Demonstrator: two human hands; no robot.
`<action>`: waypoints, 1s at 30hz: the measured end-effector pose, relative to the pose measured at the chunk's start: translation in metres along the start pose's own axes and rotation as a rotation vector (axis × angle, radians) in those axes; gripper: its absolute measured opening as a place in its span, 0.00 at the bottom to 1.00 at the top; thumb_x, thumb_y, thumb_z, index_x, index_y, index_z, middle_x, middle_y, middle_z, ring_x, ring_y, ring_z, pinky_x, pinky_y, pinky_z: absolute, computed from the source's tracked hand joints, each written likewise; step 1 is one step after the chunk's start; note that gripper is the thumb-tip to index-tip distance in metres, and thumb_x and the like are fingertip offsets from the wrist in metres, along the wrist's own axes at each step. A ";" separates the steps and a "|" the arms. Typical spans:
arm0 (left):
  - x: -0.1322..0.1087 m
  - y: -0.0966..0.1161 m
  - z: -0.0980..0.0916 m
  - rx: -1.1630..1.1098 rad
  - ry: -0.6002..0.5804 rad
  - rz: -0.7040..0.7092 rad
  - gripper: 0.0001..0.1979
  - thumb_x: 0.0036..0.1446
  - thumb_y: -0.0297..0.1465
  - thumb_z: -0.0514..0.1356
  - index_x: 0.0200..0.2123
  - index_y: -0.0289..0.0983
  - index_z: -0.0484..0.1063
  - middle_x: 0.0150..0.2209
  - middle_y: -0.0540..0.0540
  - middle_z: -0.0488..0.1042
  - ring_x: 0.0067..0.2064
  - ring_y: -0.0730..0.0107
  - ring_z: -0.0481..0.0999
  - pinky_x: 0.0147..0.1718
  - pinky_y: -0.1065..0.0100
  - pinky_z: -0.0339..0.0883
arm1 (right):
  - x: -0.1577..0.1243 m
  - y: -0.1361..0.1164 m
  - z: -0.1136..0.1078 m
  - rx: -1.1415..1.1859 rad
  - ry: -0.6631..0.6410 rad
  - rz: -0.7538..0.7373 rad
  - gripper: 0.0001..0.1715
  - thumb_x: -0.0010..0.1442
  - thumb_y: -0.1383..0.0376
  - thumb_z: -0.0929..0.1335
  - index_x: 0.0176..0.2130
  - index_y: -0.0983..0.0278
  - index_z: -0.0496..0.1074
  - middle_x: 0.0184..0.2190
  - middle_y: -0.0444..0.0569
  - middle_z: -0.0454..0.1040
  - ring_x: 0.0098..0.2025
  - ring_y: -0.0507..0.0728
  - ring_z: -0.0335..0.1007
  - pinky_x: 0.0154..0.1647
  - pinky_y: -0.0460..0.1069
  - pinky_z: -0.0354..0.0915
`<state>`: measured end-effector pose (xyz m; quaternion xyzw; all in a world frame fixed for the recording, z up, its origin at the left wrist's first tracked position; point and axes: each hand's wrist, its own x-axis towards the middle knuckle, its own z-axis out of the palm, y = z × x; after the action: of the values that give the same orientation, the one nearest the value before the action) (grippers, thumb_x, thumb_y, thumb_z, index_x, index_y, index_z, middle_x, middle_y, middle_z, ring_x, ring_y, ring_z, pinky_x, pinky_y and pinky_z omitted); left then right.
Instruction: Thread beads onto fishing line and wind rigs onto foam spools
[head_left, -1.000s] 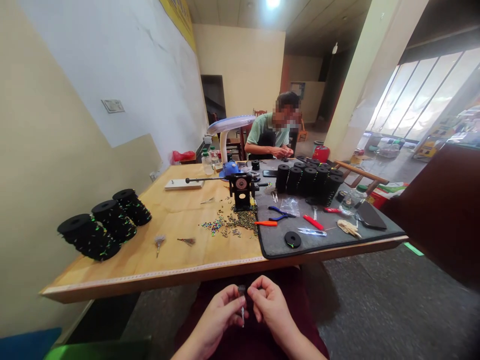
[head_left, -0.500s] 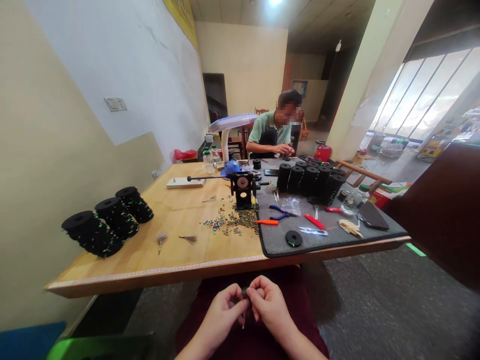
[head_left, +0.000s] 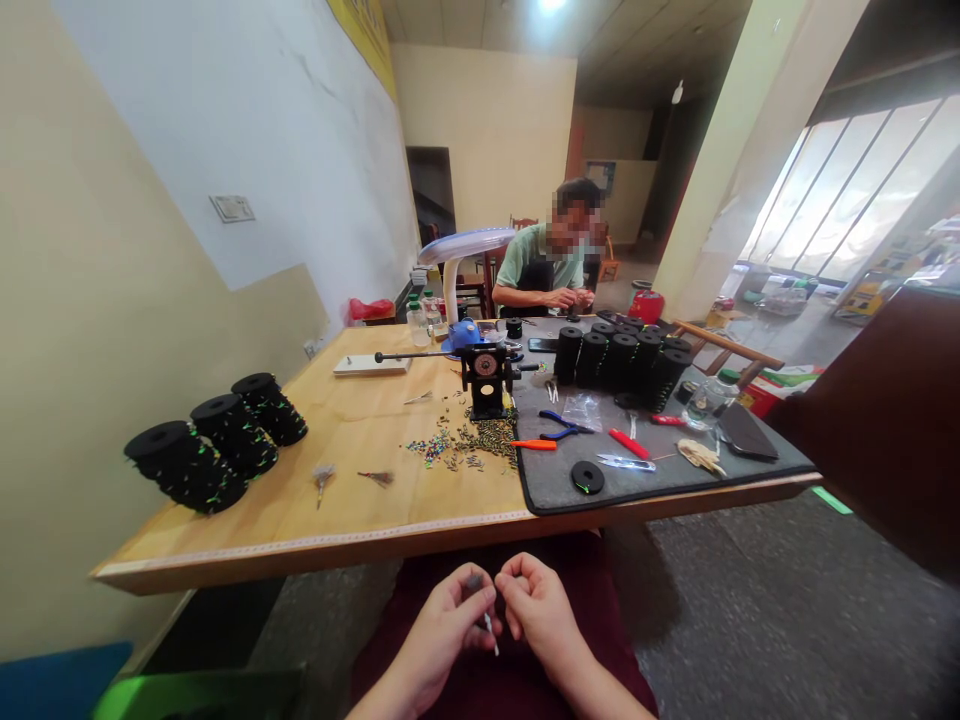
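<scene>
Over my lap, in front of the table edge, both hands are close together. My left hand (head_left: pixel 448 622) is closed on a small dark grey piece (head_left: pixel 474 581), which shows between thumb and fingers. A thin white strip (head_left: pixel 491 634) hangs below its fingertips; I cannot tell whether it joins the dark piece. Just beside it, my right hand (head_left: pixel 538 608) is closed in a pinch, and whatever lies between its fingertips is too small to make out. Nearest on the mat are a black foam spool (head_left: pixel 578 484) and silver thread snips (head_left: pixel 625 462).
On the wooden table (head_left: pixel 300 520) stand spools with green bits (head_left: pixel 214 465), a black winding machine (head_left: pixel 486 385) and scattered small beads (head_left: pixel 487 440). The grey mat (head_left: pixel 551 495) bears blue-handled pliers (head_left: pixel 561 425), an orange-handled tool (head_left: pixel 534 445) and black spools (head_left: pixel 622 358). A co-worker (head_left: pixel 540 265) sits opposite.
My hands have parted slightly at the fingertips. The dark piece has shifted left with my left hand, and more of the white strip shows. The co-worker's hands moved slightly.
</scene>
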<state>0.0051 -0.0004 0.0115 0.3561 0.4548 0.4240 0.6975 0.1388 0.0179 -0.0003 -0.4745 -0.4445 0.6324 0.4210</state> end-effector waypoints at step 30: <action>-0.003 0.004 -0.005 0.547 0.231 0.420 0.10 0.55 0.39 0.58 0.28 0.38 0.68 0.25 0.50 0.70 0.28 0.67 0.71 0.26 0.72 0.65 | -0.012 -0.003 0.002 0.093 -0.113 0.132 0.18 0.49 0.52 0.68 0.23 0.62 0.60 0.05 0.32 0.57 0.08 0.43 0.40 0.12 0.42 0.35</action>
<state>-0.0009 -0.0009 0.0146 0.5649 0.5443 0.4581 0.4180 0.1393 0.0073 0.0059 -0.4464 -0.4052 0.7046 0.3742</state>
